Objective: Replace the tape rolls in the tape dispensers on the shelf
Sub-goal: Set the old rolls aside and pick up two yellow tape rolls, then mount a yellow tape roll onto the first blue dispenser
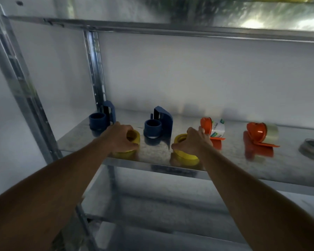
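My metal shelf (261, 171) with tape gear spread along it.

At 9 o'clock a blue dispenser (101, 122) stands at the far left by the upright post, and a second blue dispenser (159, 126) stands near the middle. At 6 o'clock two yellow tape rolls (132, 142) (184, 153) sit on the front edge under my hands. Toward 3 o'clock lie two orange dispensers (213, 131) (259, 134), each loaded with a roll, then a grey ring (313, 148) at the far right.
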